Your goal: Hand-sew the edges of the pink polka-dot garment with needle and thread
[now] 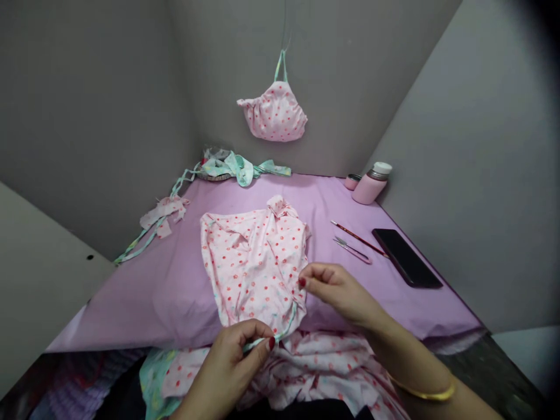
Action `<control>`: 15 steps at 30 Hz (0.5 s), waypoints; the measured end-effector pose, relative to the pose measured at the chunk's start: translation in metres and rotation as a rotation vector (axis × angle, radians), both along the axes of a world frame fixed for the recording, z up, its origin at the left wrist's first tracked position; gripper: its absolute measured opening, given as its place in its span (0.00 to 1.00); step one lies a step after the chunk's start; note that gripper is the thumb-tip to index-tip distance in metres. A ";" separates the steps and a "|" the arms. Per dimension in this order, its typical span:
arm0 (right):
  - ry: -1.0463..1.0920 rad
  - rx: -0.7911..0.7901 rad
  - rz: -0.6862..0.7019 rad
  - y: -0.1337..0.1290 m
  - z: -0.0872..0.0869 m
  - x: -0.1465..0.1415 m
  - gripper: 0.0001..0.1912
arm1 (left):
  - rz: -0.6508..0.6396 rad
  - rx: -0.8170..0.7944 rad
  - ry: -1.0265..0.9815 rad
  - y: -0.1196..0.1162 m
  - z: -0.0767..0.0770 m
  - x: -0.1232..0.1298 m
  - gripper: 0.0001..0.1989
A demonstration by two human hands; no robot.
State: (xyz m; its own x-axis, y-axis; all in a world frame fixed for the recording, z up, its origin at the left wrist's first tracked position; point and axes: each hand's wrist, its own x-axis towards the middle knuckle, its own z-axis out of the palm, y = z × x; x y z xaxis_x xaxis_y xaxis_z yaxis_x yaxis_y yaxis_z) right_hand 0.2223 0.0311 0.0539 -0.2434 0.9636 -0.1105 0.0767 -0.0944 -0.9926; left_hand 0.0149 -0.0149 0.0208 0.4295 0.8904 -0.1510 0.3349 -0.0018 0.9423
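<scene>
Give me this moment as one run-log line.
Left hand: pinching teal binding strip | Right hand: fingertips at edge of pink dotted cloth | Surface: lilac sheet

Two hands: one left hand (230, 364), one right hand (339, 289). Three spotted pink fabric pieces: one spread cloth (254, 268), one bunched cloth (306, 373), one hanging pouch (273, 114). One gold bangle (422, 392). One phone (406, 258). One pink flask (370, 186). One small pink jar (351, 181). Two slim tools: one red-handled stick (359, 239), one metal pick (352, 249).
</scene>
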 end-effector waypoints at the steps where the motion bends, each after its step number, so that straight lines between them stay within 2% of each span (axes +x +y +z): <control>1: 0.022 0.019 -0.078 0.002 0.006 0.006 0.12 | 0.006 -0.002 0.002 0.000 -0.001 0.000 0.09; 4: 0.073 0.092 -0.304 0.005 0.025 0.026 0.12 | 0.011 -0.003 0.010 0.000 -0.005 -0.001 0.09; 7: 0.123 0.220 -0.473 0.004 0.043 0.043 0.13 | 0.011 0.000 0.015 0.000 -0.008 -0.001 0.09; 11: 0.163 0.349 -0.604 -0.006 0.062 0.056 0.11 | 0.017 0.002 0.010 0.001 -0.009 0.000 0.09; 15: 0.143 0.472 -0.686 -0.021 0.071 0.073 0.08 | 0.040 0.016 0.011 0.002 -0.011 -0.001 0.09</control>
State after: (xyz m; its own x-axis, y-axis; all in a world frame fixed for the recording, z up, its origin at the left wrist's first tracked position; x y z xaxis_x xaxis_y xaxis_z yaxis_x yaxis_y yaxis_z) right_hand 0.2948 0.0101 0.1247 0.4319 0.8401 0.3281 0.0242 0.3529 -0.9353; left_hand 0.0144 -0.0127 0.0102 0.3919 0.9091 -0.1412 0.3449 -0.0028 0.9386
